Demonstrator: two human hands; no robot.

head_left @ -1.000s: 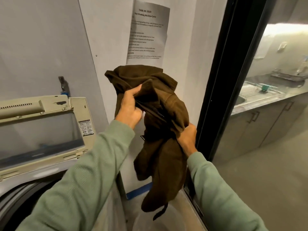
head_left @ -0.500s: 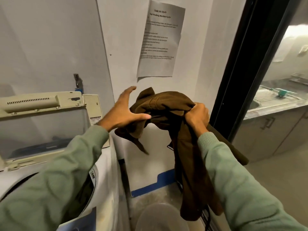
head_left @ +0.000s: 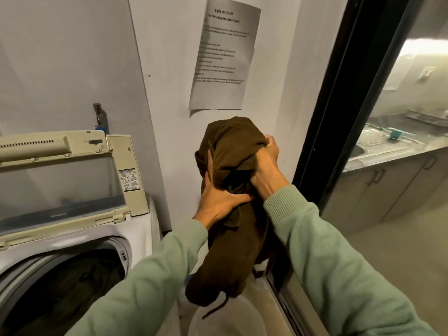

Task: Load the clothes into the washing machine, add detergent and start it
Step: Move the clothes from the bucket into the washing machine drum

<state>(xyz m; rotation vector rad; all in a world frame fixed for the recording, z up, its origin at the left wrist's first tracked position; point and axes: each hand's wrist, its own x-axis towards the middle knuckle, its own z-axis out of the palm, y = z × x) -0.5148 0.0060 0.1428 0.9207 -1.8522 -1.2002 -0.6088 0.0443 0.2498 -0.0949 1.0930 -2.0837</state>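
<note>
A brown garment (head_left: 228,151) hangs bunched in mid-air in front of the wall, to the right of the washing machine. My left hand (head_left: 218,202) grips it from the left side, thumb across the folds. My right hand (head_left: 264,166) clutches the cloth at the upper right. The garment's lower part (head_left: 218,270) droops over a pale bucket. The top-loading washing machine (head_left: 135,238) stands at the lower left with its lid (head_left: 63,180) raised. Dark clothes (head_left: 80,282) lie inside its drum.
A pale round bucket (head_left: 242,321) sits on the floor under the garment. A printed sheet (head_left: 223,57) is stuck on the wall. A black door frame (head_left: 339,105) stands at the right, with a kitchen counter and sink (head_left: 388,146) beyond it. A tap (head_left: 99,117) is behind the machine.
The left hand, open half a second ago, now grips the garment. Both hands have gathered the cloth into a tighter bundle held further right.
</note>
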